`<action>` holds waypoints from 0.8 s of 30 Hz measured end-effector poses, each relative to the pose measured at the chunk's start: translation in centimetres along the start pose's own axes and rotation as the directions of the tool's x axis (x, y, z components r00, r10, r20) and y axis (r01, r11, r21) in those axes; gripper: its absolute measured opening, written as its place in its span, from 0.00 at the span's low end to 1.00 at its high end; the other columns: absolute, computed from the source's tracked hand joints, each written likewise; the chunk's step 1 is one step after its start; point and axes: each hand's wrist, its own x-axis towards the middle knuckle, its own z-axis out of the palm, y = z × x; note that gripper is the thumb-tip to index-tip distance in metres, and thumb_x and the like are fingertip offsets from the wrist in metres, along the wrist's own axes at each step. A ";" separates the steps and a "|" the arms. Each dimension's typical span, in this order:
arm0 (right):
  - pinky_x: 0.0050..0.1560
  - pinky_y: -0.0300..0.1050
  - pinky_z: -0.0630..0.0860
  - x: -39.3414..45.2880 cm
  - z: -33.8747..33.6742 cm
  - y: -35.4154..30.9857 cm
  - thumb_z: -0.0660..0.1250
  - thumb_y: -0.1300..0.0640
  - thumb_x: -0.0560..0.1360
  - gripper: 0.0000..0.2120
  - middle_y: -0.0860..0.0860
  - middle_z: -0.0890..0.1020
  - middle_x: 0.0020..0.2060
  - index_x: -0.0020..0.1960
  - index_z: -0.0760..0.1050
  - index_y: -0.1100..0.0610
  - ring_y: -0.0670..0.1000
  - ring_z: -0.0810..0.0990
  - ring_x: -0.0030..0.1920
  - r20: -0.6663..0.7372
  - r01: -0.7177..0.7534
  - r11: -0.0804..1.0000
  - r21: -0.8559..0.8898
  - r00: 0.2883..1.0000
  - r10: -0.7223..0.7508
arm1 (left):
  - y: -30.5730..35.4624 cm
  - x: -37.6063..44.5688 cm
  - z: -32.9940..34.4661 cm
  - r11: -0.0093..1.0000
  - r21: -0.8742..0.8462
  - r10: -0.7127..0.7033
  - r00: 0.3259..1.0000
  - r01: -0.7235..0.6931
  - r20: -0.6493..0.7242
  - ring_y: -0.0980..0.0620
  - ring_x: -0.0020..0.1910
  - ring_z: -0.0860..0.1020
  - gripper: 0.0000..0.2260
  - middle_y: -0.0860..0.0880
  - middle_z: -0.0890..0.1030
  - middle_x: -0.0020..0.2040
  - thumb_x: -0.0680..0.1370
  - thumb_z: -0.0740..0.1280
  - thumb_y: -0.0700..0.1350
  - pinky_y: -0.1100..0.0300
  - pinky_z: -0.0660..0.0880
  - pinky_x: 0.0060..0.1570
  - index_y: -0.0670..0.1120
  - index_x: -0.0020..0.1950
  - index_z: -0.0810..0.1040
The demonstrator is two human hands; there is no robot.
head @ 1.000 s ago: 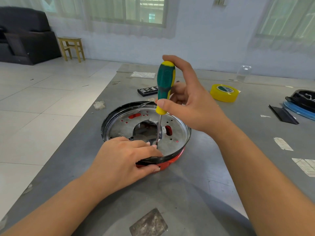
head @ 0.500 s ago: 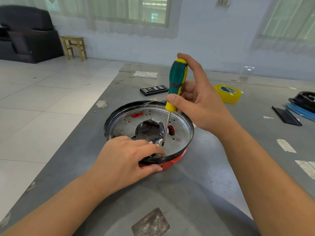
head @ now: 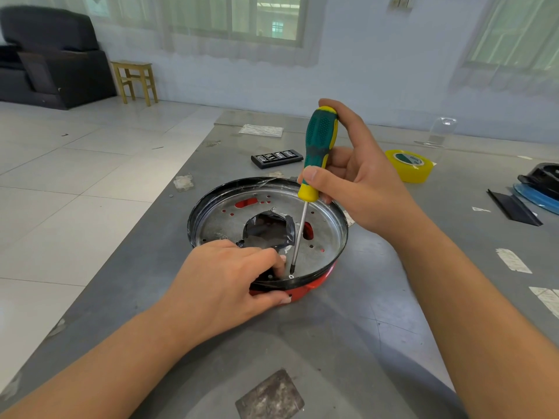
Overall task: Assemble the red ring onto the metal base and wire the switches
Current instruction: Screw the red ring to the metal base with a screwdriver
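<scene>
Screwdriver (head: 319, 152), gripped by right hand (head: 360, 189), now tilted, tip off screw (head: 291, 276); left hand (head: 223, 282) clasping metal base (head: 326, 234) rim.

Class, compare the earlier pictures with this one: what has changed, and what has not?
The screwdriver in the right hand tilted, its tip lifting just off the screw. The left hand still holds the metal base and red ring; both grips unchanged.

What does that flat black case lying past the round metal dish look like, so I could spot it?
Start at the round metal base in the middle of the grey table, then look beyond its far rim. There lies the black bit case, low and rectangular, with rows of small silvery bits. The yellow tape roll to its right is round and bright instead.
</scene>
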 end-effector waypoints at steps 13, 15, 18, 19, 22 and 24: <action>0.41 0.37 0.80 0.0 0.1 0.4 0.73 0.54 0.77 0.37 0.52 0.87 0.46 0.77 0.58 0.35 0.53 0.87 0.43 0.012 -0.017 1.000 -0.026 1.000 0.017 | -0.3 -0.1 0.2 0.999 -0.014 0.053 0.998 -0.053 0.023 0.53 0.38 0.83 0.15 0.60 0.86 0.43 0.76 0.66 0.68 0.60 0.76 0.39 0.58 0.50 0.83; 0.41 0.38 0.80 0.0 0.1 0.4 0.73 0.55 0.77 0.37 0.52 0.87 0.46 0.77 0.58 0.35 0.53 0.88 0.44 0.009 -0.018 0.999 -0.030 1.000 0.018 | -0.3 -0.1 0.3 0.998 -0.020 0.056 0.998 -0.056 0.020 0.52 0.38 0.84 0.15 0.60 0.85 0.44 0.76 0.66 0.68 0.57 0.78 0.39 0.59 0.51 0.83; 0.41 0.38 0.80 0.0 0.1 0.4 0.73 0.55 0.77 0.37 0.52 0.87 0.47 0.77 0.58 0.35 0.54 0.88 0.44 0.011 -0.021 0.999 -0.040 1.000 0.022 | -0.4 -0.1 0.3 0.998 -0.011 0.064 0.998 -0.064 0.011 0.53 0.36 0.82 0.15 0.60 0.85 0.43 0.77 0.66 0.68 0.60 0.75 0.38 0.59 0.51 0.83; 0.41 0.39 0.80 0.0 0.1 0.3 0.72 0.56 0.77 0.37 0.52 0.87 0.47 0.77 0.57 0.36 0.54 0.88 0.45 0.014 -0.022 0.999 -0.048 1.000 0.023 | -0.4 -0.1 0.3 0.998 -0.010 0.067 0.998 -0.067 0.010 0.54 0.36 0.82 0.15 0.60 0.85 0.43 0.77 0.66 0.68 0.61 0.75 0.38 0.59 0.51 0.83; 0.43 0.42 0.82 -0.1 0.1 0.0 0.72 0.57 0.78 0.37 0.52 0.87 0.47 0.78 0.57 0.38 0.55 0.88 0.45 0.028 -0.023 0.997 -0.073 0.999 0.025 | -0.4 -0.1 0.3 0.997 -0.005 0.076 0.997 -0.076 0.007 0.54 0.37 0.82 0.15 0.61 0.85 0.43 0.77 0.66 0.68 0.60 0.75 0.38 0.59 0.51 0.83; 0.46 0.49 0.84 -0.3 0.1 -0.4 0.72 0.58 0.78 0.37 0.53 0.87 0.47 0.78 0.57 0.39 0.56 0.88 0.45 0.038 -0.010 0.994 -0.106 0.999 0.014 | -0.4 0.0 0.3 0.997 -0.008 0.080 0.997 -0.080 0.006 0.54 0.38 0.84 0.14 0.61 0.86 0.45 0.77 0.66 0.67 0.60 0.76 0.38 0.59 0.51 0.83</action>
